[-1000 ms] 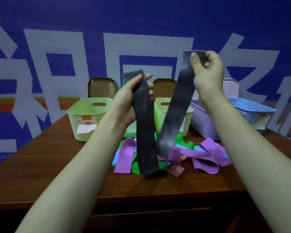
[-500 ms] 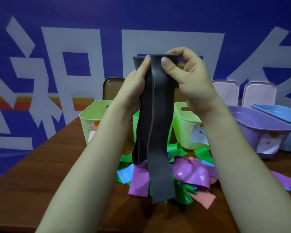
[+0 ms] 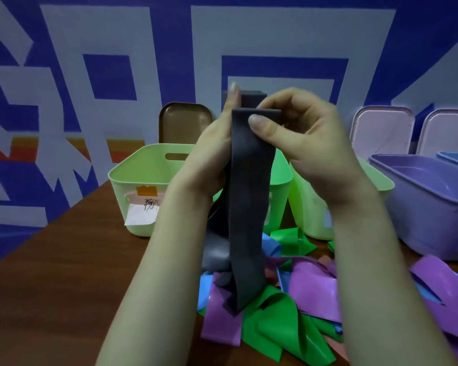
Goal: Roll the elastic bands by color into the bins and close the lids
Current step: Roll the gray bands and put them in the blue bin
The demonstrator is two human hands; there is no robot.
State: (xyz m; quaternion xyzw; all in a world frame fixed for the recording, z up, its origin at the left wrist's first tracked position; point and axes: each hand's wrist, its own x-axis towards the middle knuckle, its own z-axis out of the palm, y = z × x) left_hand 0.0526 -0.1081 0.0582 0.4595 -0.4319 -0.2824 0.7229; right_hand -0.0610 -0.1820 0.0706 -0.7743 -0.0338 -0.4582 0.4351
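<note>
Head view: two hands hold a grey band (image 3: pixel 249 207) up over the table (image 3: pixel 64 273), apparently at the start of rolling
Left hand (image 3: pixel 212 157) and right hand (image 3: pixel 312 143) both pinch its top end tightly; the coloured pile (image 3: pixel 312 291) lies unsorted, bins (image 3: pixel 132 180) open, lids (image 3: pixel 185 122) propped behind

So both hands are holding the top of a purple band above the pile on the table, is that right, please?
Not quite: the head view shows the band is dark grey, not purple. The left hand and right hand do hold its top above the pile on the table.
</note>
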